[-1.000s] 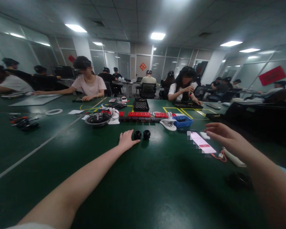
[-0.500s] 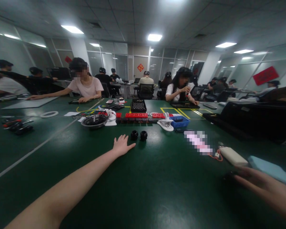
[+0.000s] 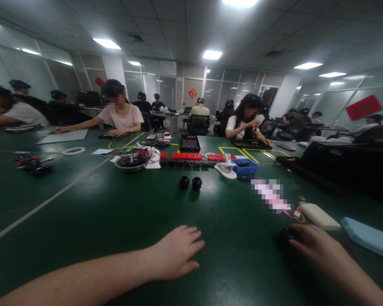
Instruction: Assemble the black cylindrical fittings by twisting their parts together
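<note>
Right hand (image 3: 313, 243) has its fingers curled round a black rounded object (image 3: 288, 235); left hand (image 3: 170, 255) is open and empty. Held object: dark, smooth-looking, outline blurred and partly covered by the fingers. It is at the near right of the glossy dark-green tabletop (image 3: 115, 221), left of a cream slab with rounded corners (image 3: 321, 216). Cannot tell whether it touches the surface.

Left forearm (image 3: 108, 272) enters from the lower left, nearly level; palm down, fingers slightly spread and pointing right, thumb apart on the near side. Right forearm (image 3: 354, 272) slants in from the lower right, thumb on the near side of the object.

Counts: two shiny black squat round pieces (image 3: 184, 182), side by side beyond the left hand; one cream slab; one pale-blue rounded case (image 3: 368, 238); one blue plastic tray (image 3: 247, 170); one white plastic clip (image 3: 226, 168) just beside the tray.
</note>
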